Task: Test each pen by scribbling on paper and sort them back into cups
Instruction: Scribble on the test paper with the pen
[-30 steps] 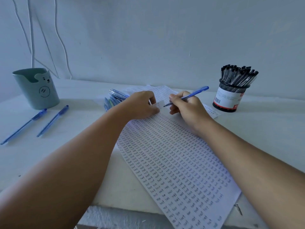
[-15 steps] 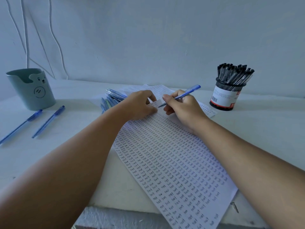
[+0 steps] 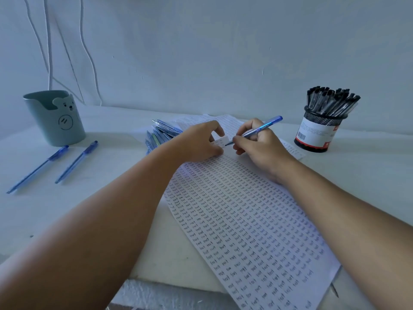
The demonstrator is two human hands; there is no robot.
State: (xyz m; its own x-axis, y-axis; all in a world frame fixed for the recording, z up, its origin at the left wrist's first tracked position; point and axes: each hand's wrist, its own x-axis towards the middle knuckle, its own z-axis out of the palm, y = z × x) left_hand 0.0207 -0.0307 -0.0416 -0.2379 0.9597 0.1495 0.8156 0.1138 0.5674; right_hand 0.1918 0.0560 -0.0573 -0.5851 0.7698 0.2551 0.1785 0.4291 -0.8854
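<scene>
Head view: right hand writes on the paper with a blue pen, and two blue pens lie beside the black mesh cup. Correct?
Not quite. In the head view the two blue pens lie beside the green bear cup, not the black mesh cup. The right hand does hold a blue pen to the paper.
</scene>
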